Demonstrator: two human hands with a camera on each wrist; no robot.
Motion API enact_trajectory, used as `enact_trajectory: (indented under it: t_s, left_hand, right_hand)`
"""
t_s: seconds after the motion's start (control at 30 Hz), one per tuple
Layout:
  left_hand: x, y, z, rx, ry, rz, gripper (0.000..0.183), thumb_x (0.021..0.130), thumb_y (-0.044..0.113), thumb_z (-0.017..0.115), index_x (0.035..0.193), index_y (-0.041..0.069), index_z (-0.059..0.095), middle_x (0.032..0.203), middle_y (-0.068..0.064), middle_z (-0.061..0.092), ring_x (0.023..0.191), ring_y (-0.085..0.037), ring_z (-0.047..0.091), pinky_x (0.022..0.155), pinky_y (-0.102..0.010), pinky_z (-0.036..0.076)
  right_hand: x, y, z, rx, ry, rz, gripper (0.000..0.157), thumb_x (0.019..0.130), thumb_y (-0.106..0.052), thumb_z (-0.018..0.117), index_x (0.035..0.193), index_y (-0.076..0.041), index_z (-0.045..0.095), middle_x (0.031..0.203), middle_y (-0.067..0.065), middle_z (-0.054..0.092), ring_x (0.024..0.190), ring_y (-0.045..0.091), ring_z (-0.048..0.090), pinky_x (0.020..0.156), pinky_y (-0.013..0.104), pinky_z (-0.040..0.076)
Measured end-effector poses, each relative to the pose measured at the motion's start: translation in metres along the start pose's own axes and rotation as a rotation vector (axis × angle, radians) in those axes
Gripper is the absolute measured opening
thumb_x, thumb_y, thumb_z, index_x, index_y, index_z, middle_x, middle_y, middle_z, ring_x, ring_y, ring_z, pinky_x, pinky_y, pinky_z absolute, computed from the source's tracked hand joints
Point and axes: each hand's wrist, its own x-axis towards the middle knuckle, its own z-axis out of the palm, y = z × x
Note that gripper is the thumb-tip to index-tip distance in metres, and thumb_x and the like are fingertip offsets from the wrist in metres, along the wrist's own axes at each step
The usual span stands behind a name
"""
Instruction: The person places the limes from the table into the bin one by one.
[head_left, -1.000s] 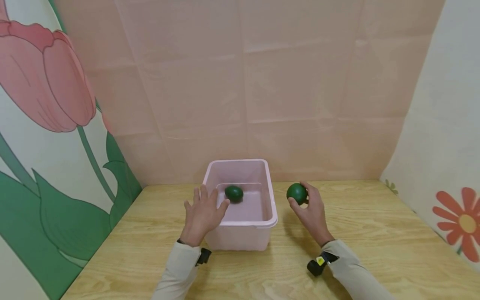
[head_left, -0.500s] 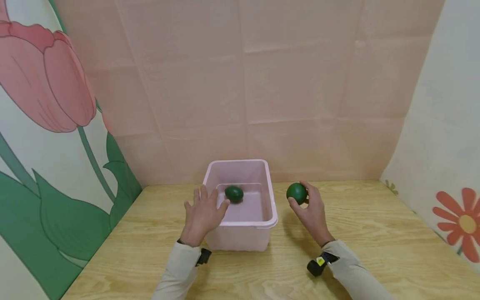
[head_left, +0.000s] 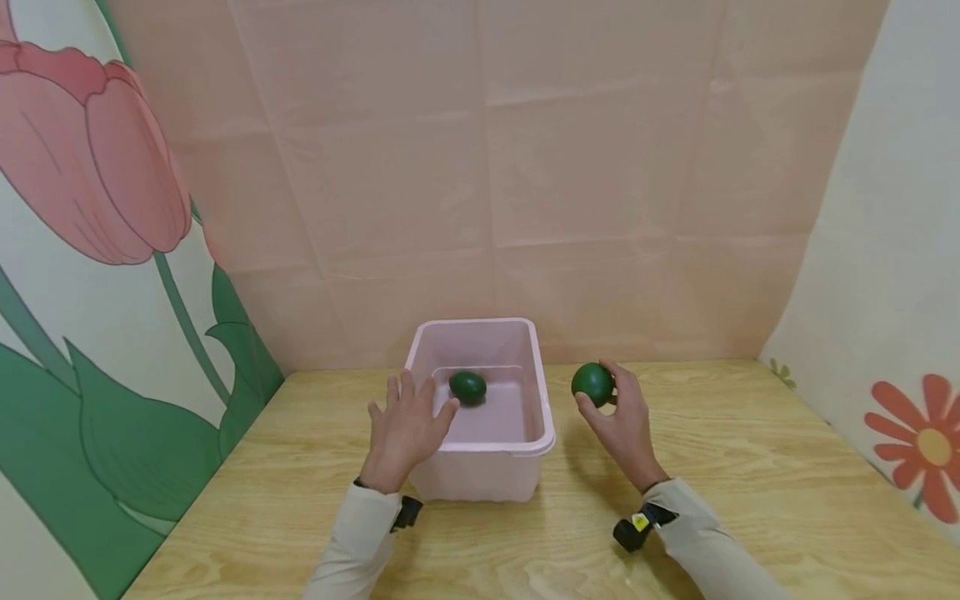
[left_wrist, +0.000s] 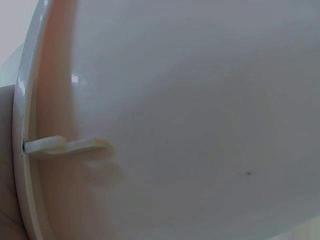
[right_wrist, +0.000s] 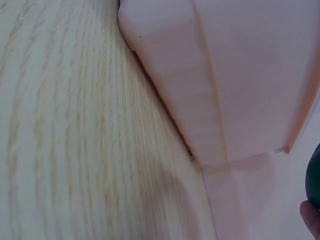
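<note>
A pale pink plastic bin (head_left: 480, 475) stands on the table. On its floor lies a dark green oval fruit (head_left: 468, 387), smooth and avocado-like. My left hand (head_left: 406, 429), fingers spread and straight, is over the bin's near left rim; whether it presses on the rim I cannot tell. To the right of the bin, my right hand (head_left: 621, 421) holds a round dark green fruit (head_left: 592, 384) between thumb and fingers, above the tabletop. Only a sliver of that fruit (right_wrist: 314, 180) and a fingertip show in the right wrist view. The bin's wall (left_wrist: 190, 110) fills the left wrist view.
The wood-grain table (head_left: 712, 467) extends to both sides of the bin. Behind it hangs a creased pinkish-beige sheet (head_left: 487, 183). Flower-printed panels flank the table, with a large tulip (head_left: 90, 158) on the left and a red flower (head_left: 930, 446) on the right.
Almost nothing moves. The right hand's round fruit shifts up and left by a very small amount; the left hand and the bin stay put.
</note>
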Motion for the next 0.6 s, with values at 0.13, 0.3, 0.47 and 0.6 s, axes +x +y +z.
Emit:
enact_trajectory:
  t_s: [0.13, 0.3, 0.47, 0.6]
  left_hand:
    - [-0.0003, 0.0004, -0.0004, -0.004, -0.007, -0.004, 0.063, 0.103, 0.052, 0.042, 0.150, 0.010, 0.045, 0.159, -0.028, 0.026, 0.146, -0.049, 0.019, 0.103, -0.079, 0.020]
    - [-0.0010, 0.0005, -0.0004, -0.006, -0.016, -0.007, 0.063, 0.103, 0.052, 0.042, 0.150, 0.010, 0.045, 0.159, -0.028, 0.025, 0.147, -0.049, 0.018, 0.103, -0.079, 0.019]
    - [-0.0006, 0.0000, -0.0003, -0.004, -0.012, 0.000, 0.063, 0.103, 0.053, 0.042, 0.150, 0.010, 0.045, 0.159, -0.028, 0.025, 0.147, -0.049, 0.019, 0.103, -0.079, 0.019]
    - [0.0004, -0.0003, -0.0002, 0.003, -0.014, 0.001, 0.064, 0.103, 0.054, 0.041, 0.151, 0.011, 0.045, 0.159, -0.028, 0.025, 0.147, -0.049, 0.019, 0.103, -0.079, 0.020]
  right_hand:
    - [-0.0002, -0.0020, -0.0001, -0.001, 0.004, -0.004, 0.062, 0.086, -0.013, 0.075, 0.140, 0.003, 0.048, 0.132, 0.023, 0.051, 0.106, 0.028, 0.053, 0.079, 0.045, 0.053]
    - [-0.0008, -0.0037, -0.0004, -0.007, 0.011, -0.013, 0.062, 0.086, -0.013, 0.076, 0.140, 0.002, 0.049, 0.131, 0.021, 0.052, 0.106, 0.026, 0.054, 0.077, 0.019, 0.044]
    - [-0.0008, -0.0058, -0.0004, 0.000, 0.015, -0.020, 0.063, 0.086, -0.013, 0.077, 0.140, 0.003, 0.049, 0.132, 0.021, 0.052, 0.106, 0.026, 0.054, 0.079, 0.035, 0.051]
    - [-0.0002, -0.0078, -0.0005, 0.000, 0.016, -0.027, 0.063, 0.086, -0.013, 0.076, 0.140, 0.003, 0.048, 0.132, 0.022, 0.051, 0.106, 0.027, 0.053, 0.078, 0.045, 0.052]
